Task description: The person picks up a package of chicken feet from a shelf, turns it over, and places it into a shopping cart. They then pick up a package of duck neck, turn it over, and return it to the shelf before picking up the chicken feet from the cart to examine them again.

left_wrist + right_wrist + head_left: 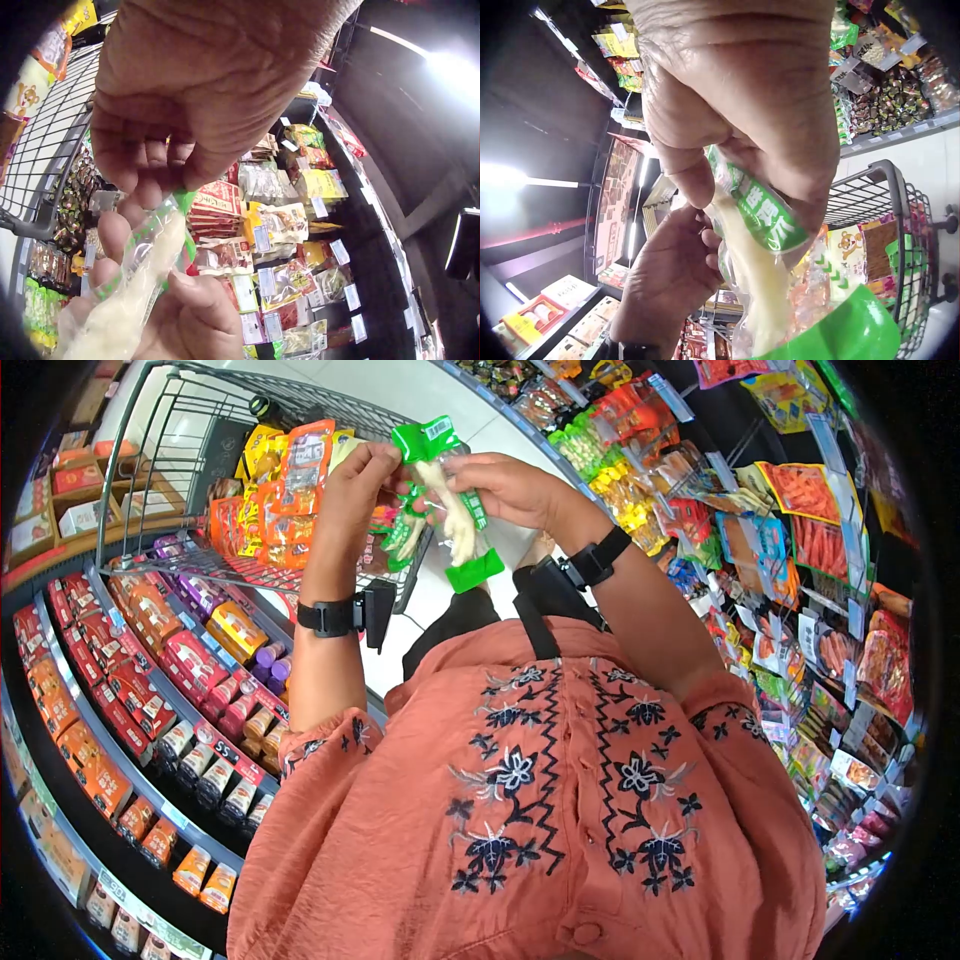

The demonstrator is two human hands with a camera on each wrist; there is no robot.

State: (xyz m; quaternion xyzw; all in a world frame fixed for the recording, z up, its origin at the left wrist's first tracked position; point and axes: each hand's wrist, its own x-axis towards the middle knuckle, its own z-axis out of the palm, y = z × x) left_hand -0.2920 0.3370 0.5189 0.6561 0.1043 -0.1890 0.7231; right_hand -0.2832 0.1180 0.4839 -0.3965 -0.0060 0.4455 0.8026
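Both hands hold a clear pack of pale chicken feet (457, 525) with green ends, upright in front of the body beside the cart. My left hand (362, 485) pinches its green top end. My right hand (512, 488) grips the side of the pack, thumb and fingers on the plastic. In the left wrist view, pale pieces (142, 292) show through the clear film. The right wrist view shows a green label (769, 214) with white characters below the right fingers. A wire shopping cart (225, 565) stands just beyond the left hand.
Orange and yellow snack bags (290, 480) lie in the cart, with another green-edged pack (405, 532) near its side. Shelves of boxes and jars (190, 670) run along the left. Hanging snack packs (820, 540) fill the right-hand rack. Light floor tiles (500, 435) show between them.
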